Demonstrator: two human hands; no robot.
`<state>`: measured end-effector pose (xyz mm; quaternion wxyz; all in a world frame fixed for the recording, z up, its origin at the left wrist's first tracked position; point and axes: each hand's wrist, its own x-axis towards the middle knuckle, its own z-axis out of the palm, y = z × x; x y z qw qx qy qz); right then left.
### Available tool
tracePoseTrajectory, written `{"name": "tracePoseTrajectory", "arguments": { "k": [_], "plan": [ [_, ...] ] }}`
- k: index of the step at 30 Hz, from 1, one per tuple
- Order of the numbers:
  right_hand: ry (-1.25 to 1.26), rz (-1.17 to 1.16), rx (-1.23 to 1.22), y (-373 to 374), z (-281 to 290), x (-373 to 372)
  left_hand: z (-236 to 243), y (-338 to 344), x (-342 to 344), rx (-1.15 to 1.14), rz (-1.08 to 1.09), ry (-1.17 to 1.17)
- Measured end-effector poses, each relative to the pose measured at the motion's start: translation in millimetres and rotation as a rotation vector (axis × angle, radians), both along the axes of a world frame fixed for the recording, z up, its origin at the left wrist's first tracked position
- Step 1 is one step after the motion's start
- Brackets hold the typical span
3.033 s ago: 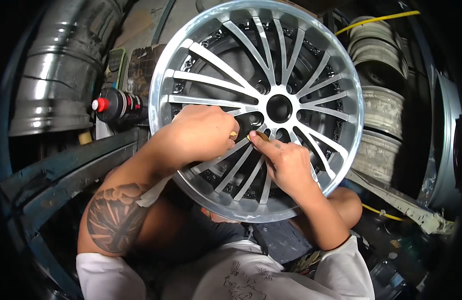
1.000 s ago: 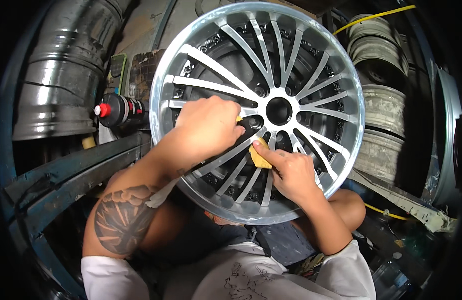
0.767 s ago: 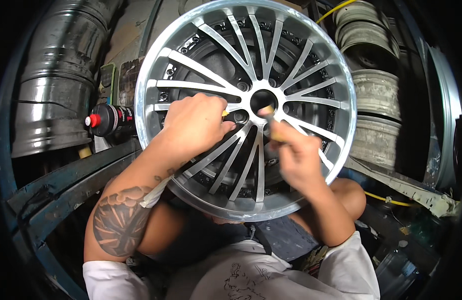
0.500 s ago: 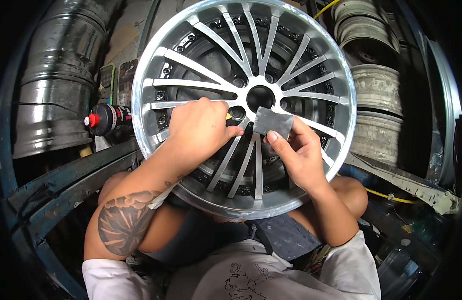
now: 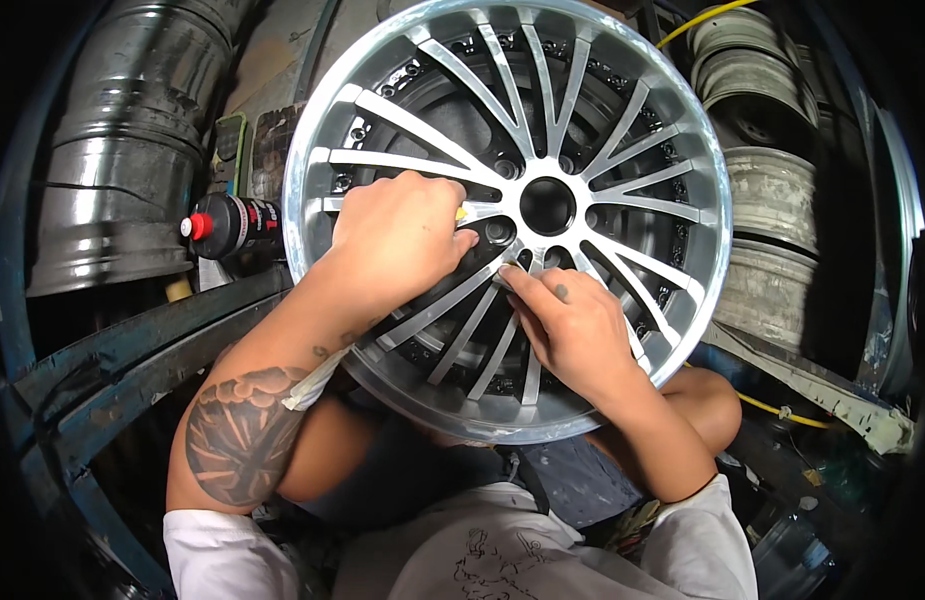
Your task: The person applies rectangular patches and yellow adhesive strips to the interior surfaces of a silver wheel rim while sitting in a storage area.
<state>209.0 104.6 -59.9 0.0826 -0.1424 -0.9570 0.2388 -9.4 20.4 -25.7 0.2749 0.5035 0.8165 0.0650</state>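
A large silver multi-spoke wheel rim point(image 5: 604, 355) fills the middle, its round centre hole toward the upper part. My left hand point(image 5: 402, 232) lies over the left spokes, fingers curled closed. A small yellow bit point(image 5: 461, 213) peeks out beside its fingers; the rest of what it holds is hidden. Just below the hub, my right hand point(image 5: 574, 325) is closed with its fingertips pressed at the inner end of a lower spoke. Under those fingers is the grey piece of sandpaper, almost wholly covered from view.
A black bottle with a red cap point(image 5: 222, 226) lies left of the wheel. Stacked metal rims stand at the left point(image 5: 122, 200) and right point(image 5: 762, 200). Blue metal rails point(image 5: 152, 335) run on the left, and a yellow hose point(image 5: 707, 22) passes behind the wheel.
My right hand has turned over and brought the sandpaper down from in front of the hub onto a spoke. The wheel appears shifted slightly right in view. My left hand stays closed.
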Motion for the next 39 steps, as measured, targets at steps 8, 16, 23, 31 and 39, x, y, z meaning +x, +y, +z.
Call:
{"name": "tracePoseTrajectory", "arguments": {
  "k": [8, 16, 23, 31, 39],
  "plan": [
    [-0.154, 0.128, 0.233, 5, 8, -10, -2, -16, -20, 0.013, -0.040, -0.130],
    [-0.186, 0.084, 0.152, 4, 2, -3, 4, -35, -24, -0.205, -0.209, 0.009],
    [0.140, -0.096, 0.026, 4, 21, -10, 4, -45, 5, -0.226, -0.283, 0.088],
    [0.102, -0.035, -0.032, -2, 22, 18, -10, -53, -14, 0.014, -0.091, 0.231],
    [0.041, 0.071, -0.206, -17, 14, 20, -4, -50, -2, -0.121, -0.194, 0.089]
  ]
}}
